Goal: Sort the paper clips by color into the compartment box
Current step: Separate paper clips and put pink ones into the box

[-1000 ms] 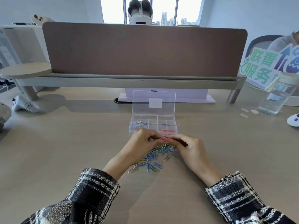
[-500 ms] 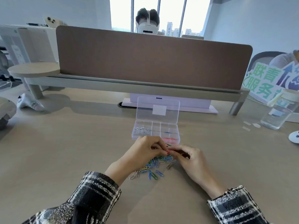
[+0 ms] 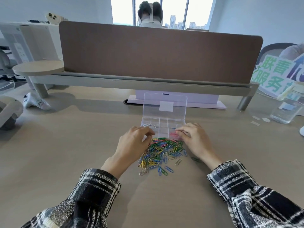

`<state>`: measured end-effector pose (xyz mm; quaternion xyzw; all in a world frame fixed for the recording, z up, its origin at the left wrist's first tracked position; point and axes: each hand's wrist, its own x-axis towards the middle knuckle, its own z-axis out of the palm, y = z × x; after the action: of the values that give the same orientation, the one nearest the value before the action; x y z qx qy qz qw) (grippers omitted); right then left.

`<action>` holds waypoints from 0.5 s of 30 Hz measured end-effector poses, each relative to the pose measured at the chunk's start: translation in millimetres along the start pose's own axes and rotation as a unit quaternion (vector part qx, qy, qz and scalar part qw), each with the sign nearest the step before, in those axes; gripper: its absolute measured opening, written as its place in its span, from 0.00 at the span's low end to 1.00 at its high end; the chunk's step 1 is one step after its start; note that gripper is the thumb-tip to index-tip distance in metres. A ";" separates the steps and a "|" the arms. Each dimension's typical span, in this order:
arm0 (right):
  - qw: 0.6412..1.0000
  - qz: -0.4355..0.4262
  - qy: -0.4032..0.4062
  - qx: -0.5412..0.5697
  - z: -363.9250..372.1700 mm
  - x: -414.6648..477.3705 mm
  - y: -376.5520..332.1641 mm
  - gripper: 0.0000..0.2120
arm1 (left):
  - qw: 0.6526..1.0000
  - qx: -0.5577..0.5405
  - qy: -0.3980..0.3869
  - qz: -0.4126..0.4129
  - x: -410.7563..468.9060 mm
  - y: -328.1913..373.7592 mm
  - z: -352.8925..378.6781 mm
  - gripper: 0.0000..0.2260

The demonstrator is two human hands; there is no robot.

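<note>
2 black-and-white plaid sleeves [image 3: 93, 191] come in from the bottom edge, one on each forearm, above a pale wooden table [image 3: 65, 145]. Between the wrists lies a loose pile of paper clips [image 3: 162, 153] in green, blue, yellow, pink and silver, tangled at its far end and thinning to single clips nearer the person.

The left hand [image 3: 133, 143] sits at the pile's left edge, its fingers curled, their tips at the near left corner of the compartment box [image 3: 162, 125]. Whether it holds a clip cannot be told. The right hand [image 3: 195, 139] is at the pile's far right, fingers bent down into the box's near right compartment, tips touching the pink paper clips [image 3: 172, 134] gathered there. Whether they pinch one of them cannot be told.

The clear plastic box stands just beyond the pile, touching its far edge, its lid [image 3: 165, 104] tilted up and open behind it. Silver paper clips [image 3: 149, 125] lie in the far left compartment.

Further back, a brown desk divider [image 3: 156, 53] rises from a grey riser shelf [image 3: 115, 81]. A clear bottle [image 3: 284, 109] stands at the right, near a sign with green characters [image 3: 276, 74]. Behind the divider a person's head wearing a white headset [image 3: 150, 15] shows against windows.
</note>
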<state>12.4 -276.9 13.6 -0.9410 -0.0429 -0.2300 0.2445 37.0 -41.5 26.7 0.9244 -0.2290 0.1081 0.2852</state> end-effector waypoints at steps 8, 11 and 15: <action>0.997 -0.071 0.025 -0.014 5.5 -14.6 -9.0 0.07 | 0.995 0.065 -0.053 0.053 1.2 -3.9 -0.4 0.08; 0.996 -0.089 -0.017 -0.013 10.2 -16.7 -18.9 0.07 | 0.994 0.074 -0.068 0.042 2.9 -3.1 0.7 0.08; 0.995 -0.083 -0.048 -0.039 17.3 -16.5 -24.3 0.10 | 0.995 0.072 -0.067 0.035 2.1 -2.8 0.8 0.08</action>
<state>0.1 -246.7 3.5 -0.9530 -0.1239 -0.2055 0.1848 40.3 -40.6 25.4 0.9390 -0.2718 0.0723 0.1981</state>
